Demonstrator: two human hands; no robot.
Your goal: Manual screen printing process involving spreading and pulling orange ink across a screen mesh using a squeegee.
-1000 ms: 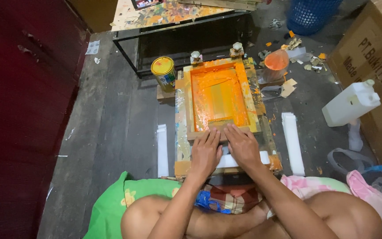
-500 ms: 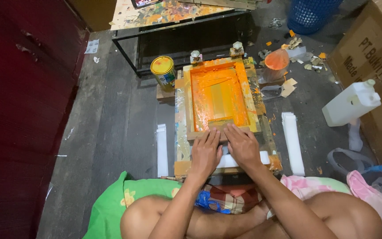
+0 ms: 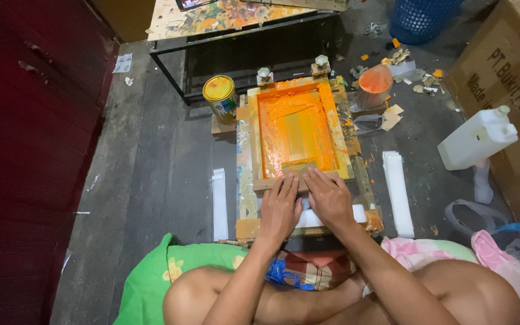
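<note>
- Head view: a wooden printing screen frame, its mesh flooded with bright orange ink and edged with stained tape, lies flat on the grey floor.
- Left hand and right hand, side by side with fingers flat, press the frame's near edge, gripping nothing.
- A yellow-lidded tin stands just beside the frame's far-left corner.

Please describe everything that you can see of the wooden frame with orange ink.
The frame is a rectangular wooden screen lying flat on the dark floor, in front of the seated person. Its inside is covered with bright orange ink, with a paler strip in the middle. Tape lines its edges. Two knobbed clamps hold its far side. The left hand and right hand press side by side on its near edge. A yellow can stands at its far left corner.
</note>
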